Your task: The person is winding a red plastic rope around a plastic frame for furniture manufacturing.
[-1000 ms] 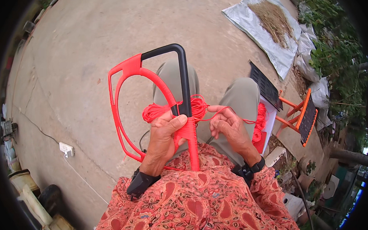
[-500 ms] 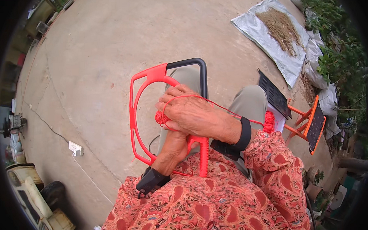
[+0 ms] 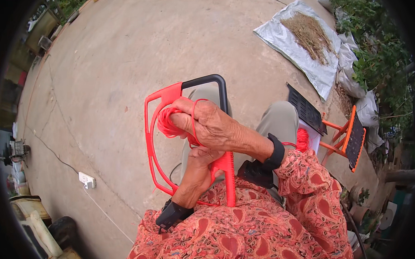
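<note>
Frame [image 3: 230,181], a bent black tube largely covered in red cord: located over the person's lap, lower end by the patterned shirt [image 3: 238,233]; tilt not clear from this view. Left to right: a white power strip [image 3: 87,180] lies on the concrete, well apart from the work. Next, the frame's left side, thin wrapped bars with an inner curved bar, and above them a broad red patch [image 3: 172,91]. Judged light and stiff; the slim bars give a narrow hold, better for steadying than for carrying. Cord bundle [image 3: 167,123], looped and loose: judged soft, very light, perhaps slippery, liable to shed turns unless pinched around its middle. Left hand [image 3: 195,173]: closed around the wrapped lower right part of the frame, fingertips partly hidden. Probably the surest hold, the cord there looking tight and giving some grip. Right hand [image 3: 212,124]: above and touching the left, fingers curled on the bundle, one strand across its back. Bare black tube at upper right: likely smoother, more apt to slide in the palm. Farther right, beyond the grey knee [image 3: 280,118], a second red hank [image 3: 302,140]; judged equally soft and easily tangled.
</note>
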`<state>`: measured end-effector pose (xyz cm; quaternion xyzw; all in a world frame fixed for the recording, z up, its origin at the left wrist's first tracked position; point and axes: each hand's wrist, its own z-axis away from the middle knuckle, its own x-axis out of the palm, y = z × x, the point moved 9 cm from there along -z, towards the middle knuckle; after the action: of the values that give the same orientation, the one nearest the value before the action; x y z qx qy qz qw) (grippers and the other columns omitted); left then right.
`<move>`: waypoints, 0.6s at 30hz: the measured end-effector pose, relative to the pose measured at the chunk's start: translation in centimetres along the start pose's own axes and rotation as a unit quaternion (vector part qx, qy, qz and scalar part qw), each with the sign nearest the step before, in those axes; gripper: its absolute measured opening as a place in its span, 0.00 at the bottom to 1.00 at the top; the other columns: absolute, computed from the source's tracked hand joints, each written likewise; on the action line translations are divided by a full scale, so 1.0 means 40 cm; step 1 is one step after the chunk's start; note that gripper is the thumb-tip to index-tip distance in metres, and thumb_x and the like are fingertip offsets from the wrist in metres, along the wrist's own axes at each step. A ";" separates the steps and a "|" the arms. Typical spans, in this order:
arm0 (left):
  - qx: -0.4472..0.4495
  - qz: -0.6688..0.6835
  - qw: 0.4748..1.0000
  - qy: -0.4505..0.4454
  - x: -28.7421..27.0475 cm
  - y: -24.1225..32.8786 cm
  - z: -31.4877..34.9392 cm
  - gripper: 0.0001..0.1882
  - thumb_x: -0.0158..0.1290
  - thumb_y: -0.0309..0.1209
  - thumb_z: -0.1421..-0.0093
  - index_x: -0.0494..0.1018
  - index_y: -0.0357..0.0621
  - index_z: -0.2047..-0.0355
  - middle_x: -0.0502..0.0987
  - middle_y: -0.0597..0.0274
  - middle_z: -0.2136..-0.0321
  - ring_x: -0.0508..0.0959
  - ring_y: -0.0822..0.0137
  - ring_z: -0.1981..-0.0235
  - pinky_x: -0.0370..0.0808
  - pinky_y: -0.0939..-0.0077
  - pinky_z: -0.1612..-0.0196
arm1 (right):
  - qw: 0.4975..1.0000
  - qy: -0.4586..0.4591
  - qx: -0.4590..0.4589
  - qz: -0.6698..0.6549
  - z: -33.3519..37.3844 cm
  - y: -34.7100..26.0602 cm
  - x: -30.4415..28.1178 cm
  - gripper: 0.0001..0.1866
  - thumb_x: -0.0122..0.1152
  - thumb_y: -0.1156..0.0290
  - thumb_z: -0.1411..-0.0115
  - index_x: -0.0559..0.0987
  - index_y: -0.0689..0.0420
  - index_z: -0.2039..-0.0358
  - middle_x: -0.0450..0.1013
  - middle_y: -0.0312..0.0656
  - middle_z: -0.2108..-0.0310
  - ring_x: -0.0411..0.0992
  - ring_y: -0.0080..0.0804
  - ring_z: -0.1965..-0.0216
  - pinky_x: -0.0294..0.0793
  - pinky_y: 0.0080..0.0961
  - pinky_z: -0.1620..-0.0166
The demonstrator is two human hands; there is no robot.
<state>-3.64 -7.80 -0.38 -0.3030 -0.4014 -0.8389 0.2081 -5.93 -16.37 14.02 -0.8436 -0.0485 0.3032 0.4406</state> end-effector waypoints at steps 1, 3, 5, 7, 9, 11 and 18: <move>-0.001 0.001 1.000 -0.001 0.004 0.004 0.001 0.18 0.57 0.27 0.43 0.69 0.40 0.53 0.77 0.60 0.64 0.76 0.73 0.73 0.63 0.81 0.86 | 0.991 0.021 0.090 -0.100 -0.011 0.021 -0.028 0.16 0.44 0.60 0.31 0.72 0.61 0.62 0.65 0.35 0.77 0.61 0.22 0.76 0.64 0.23 0.71; 0.003 0.025 0.999 -0.029 0.025 0.021 0.002 0.09 0.52 0.24 0.40 0.71 0.35 0.60 0.78 0.60 0.70 0.76 0.74 0.77 0.66 0.83 0.86 | 0.978 0.099 0.154 -0.101 0.008 0.048 -0.073 0.15 0.46 0.62 0.33 0.72 0.62 0.65 0.65 0.40 0.77 0.63 0.29 0.77 0.64 0.26 0.73; 0.000 0.033 0.999 -0.007 0.040 0.049 0.008 0.09 0.52 0.25 0.40 0.71 0.36 0.59 0.78 0.60 0.70 0.76 0.74 0.78 0.66 0.84 0.86 | 0.971 0.126 0.184 -0.090 0.023 0.032 -0.128 0.12 0.48 0.65 0.35 0.71 0.63 0.67 0.66 0.50 0.77 0.65 0.40 0.79 0.66 0.32 0.73; -0.005 0.033 0.999 -0.017 0.026 0.049 -0.005 0.08 0.52 0.27 0.39 0.72 0.36 0.60 0.78 0.59 0.71 0.75 0.75 0.80 0.65 0.85 0.87 | 0.973 0.149 0.172 -0.039 0.049 -0.014 -0.214 0.17 0.44 0.60 0.31 0.71 0.62 0.68 0.63 0.46 0.82 0.61 0.33 0.80 0.63 0.29 0.74; 0.000 0.014 1.000 -0.010 0.012 0.053 0.007 0.09 0.53 0.28 0.39 0.71 0.38 0.60 0.77 0.62 0.71 0.75 0.76 0.79 0.65 0.84 0.86 | 0.963 0.022 0.269 -0.024 0.120 0.005 -0.233 0.18 0.46 0.59 0.32 0.71 0.62 0.69 0.63 0.39 0.82 0.61 0.25 0.79 0.63 0.27 0.75; 0.007 -0.002 1.000 -0.005 -0.008 0.057 0.006 0.10 0.54 0.31 0.40 0.70 0.40 0.60 0.76 0.65 0.72 0.74 0.77 0.78 0.64 0.84 0.86 | 0.866 -0.171 0.451 -0.129 0.273 0.069 -0.219 0.19 0.46 0.57 0.33 0.71 0.60 0.72 0.63 0.32 0.82 0.60 0.20 0.80 0.61 0.24 0.77; 0.011 0.011 1.000 0.004 -0.011 0.057 0.007 0.10 0.54 0.31 0.40 0.71 0.39 0.61 0.76 0.65 0.74 0.74 0.77 0.80 0.64 0.83 0.86 | 0.710 -0.012 0.496 0.500 0.788 0.214 -0.778 0.20 0.43 0.58 0.38 0.73 0.63 0.72 0.69 0.48 0.81 0.71 0.39 0.76 0.68 0.37 0.68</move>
<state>-1.88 -8.87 0.72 -0.3017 -0.4064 -0.8333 0.2225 -50.22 -9.91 8.49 -0.4009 0.5327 0.4699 0.5786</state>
